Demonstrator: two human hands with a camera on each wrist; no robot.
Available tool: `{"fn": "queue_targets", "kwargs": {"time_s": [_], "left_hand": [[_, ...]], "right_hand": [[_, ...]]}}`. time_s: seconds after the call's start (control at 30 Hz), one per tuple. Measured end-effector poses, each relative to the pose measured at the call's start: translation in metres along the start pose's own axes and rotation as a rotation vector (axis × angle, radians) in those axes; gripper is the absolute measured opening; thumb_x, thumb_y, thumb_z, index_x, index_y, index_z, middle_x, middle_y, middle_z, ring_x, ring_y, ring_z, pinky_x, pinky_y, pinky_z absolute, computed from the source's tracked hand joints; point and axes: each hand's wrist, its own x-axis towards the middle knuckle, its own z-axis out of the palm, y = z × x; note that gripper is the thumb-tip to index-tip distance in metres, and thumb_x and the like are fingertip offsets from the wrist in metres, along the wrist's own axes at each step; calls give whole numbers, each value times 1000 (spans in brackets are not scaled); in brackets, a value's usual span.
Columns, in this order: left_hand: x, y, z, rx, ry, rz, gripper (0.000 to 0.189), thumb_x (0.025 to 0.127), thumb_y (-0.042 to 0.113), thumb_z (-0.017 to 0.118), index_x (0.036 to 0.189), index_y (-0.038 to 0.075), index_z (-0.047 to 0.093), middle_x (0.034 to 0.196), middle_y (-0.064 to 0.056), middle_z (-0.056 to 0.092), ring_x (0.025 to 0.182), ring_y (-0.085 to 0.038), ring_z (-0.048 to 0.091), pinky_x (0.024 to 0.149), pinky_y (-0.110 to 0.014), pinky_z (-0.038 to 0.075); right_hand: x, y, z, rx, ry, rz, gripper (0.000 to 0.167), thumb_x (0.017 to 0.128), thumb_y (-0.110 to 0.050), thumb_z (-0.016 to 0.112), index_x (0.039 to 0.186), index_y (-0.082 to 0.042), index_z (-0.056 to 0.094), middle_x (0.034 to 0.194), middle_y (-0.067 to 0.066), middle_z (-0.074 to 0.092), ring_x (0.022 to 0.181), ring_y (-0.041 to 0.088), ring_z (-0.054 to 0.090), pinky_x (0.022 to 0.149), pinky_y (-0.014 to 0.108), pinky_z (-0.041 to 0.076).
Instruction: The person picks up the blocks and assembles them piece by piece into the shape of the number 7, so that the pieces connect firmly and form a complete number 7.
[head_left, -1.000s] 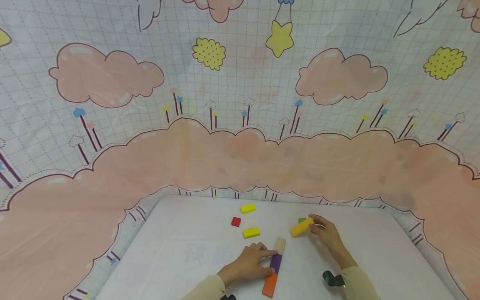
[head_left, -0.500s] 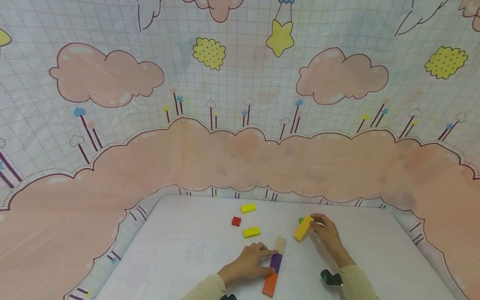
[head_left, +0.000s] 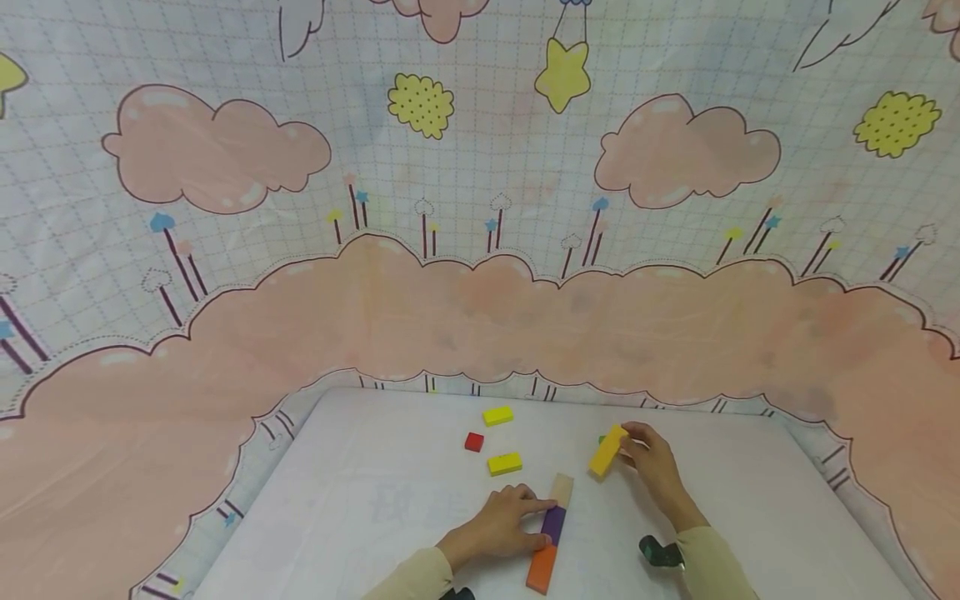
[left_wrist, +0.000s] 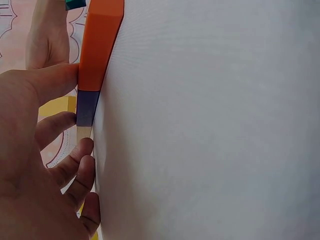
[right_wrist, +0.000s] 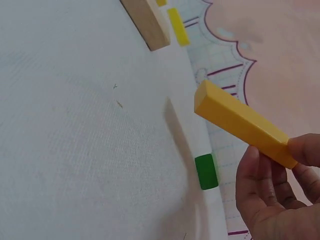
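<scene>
On the right, the right hand (head_left: 654, 462) pinches one end of a smooth orange-yellow rectangular block (right_wrist: 242, 122) above the white desk (head_left: 360, 467). From afar I judge it light, rigid, perhaps slippery; I'd favour mid-length. The left hand (head_left: 498, 525), fingers loosely spread, touches a purple rectangular block (head_left: 553, 527).

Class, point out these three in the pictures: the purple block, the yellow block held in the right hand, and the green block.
Purple block (head_left: 553, 525): head view, middle of its top.
Held yellow block (right_wrist: 243, 123): right wrist view, middle of its long side.
Green block (right_wrist: 206, 171): right wrist view, middle of its visible face.
</scene>
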Motion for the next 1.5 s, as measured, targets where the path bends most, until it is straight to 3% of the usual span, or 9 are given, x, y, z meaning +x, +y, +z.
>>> {"fn": "queue_targets", "kwargs": {"time_s": [1.07,1.5], "left_hand": [[1,4,-2,-13,-13,-28,52,86,50,70,135,50,53,114,12,55,104,-9,46,91,-31,41],[1,2,-2,-14,-13,-14,52,86,50,70,135,49,53,115,11,56,104,-9,47,91,-32,42]], "right_hand": [[2,-5,25,61,-63,-55,33,102,-6,47,133,2,50,133,22,51,106,20,58,87,26,56],[6,-1,39,46,-67,-62,32,102,-8,47,132,2,52,131,22,52,107,22,57,85,25,56]]}}
